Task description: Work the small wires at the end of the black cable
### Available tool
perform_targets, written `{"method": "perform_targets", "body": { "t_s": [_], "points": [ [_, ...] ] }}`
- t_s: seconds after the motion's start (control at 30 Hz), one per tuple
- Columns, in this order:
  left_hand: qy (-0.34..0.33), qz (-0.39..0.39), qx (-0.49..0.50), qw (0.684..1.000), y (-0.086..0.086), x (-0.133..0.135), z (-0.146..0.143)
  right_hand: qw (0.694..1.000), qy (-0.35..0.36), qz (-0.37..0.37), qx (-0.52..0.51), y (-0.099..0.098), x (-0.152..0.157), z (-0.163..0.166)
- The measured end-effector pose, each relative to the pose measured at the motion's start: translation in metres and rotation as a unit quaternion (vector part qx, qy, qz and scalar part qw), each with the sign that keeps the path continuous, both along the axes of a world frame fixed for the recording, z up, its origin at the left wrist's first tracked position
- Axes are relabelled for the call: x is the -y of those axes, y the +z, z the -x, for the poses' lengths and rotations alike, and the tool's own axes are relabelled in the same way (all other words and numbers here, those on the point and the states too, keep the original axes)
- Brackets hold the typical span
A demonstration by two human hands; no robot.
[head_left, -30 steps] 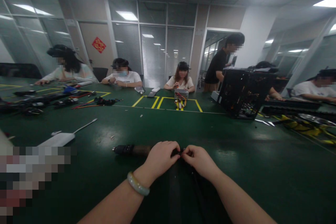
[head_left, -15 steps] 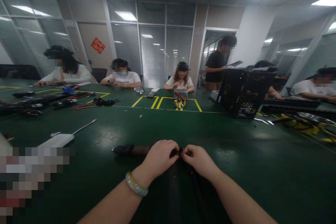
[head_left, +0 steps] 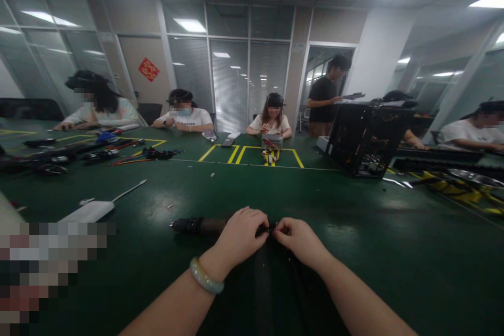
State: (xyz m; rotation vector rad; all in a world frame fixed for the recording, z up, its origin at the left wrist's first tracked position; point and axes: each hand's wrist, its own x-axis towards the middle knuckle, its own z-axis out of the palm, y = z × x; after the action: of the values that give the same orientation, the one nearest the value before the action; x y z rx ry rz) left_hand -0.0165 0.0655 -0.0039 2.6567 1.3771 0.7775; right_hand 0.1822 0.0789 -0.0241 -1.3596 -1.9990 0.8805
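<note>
A dark cylindrical tool (head_left: pixel 210 226) with a ringed black collar and a narrow metal tip at its left lies crosswise in front of me. My left hand (head_left: pixel 243 233), a jade-coloured bangle (head_left: pixel 206 276) at its wrist, curls over the tool's right part and hides it. Fingertips of my right hand (head_left: pixel 295 239) are pinched together close beside the left fingers. What they hold is too small and dark to name. Beneath my hands, long dark strips (head_left: pixel 263 283) run towards me; whether they are parts or reflections is unclear.
A white adapter with a cable (head_left: pixel 88 212) lies left. Dark parts and wires (head_left: pixel 153 153) are further back. A power supply with coloured wires (head_left: pixel 271 143) and a black computer case (head_left: pixel 364 139) stand across the green table (head_left: pixel 236 189). Several people sit around it; one person (head_left: pixel 326 89) stands.
Both hands keep nearly the same place and grip. The whole view has shifted slightly.
</note>
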Motion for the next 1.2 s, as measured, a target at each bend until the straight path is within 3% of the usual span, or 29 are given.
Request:
{"method": "perform_targets", "body": {
  "t_s": [1.2],
  "points": [
    [-0.006,0.01,-0.008,1.0,-0.0006,0.0001,-0.0014,0.999,-0.004,0.034,-0.011,0.002,0.0018,0.0002]
  ]
}}
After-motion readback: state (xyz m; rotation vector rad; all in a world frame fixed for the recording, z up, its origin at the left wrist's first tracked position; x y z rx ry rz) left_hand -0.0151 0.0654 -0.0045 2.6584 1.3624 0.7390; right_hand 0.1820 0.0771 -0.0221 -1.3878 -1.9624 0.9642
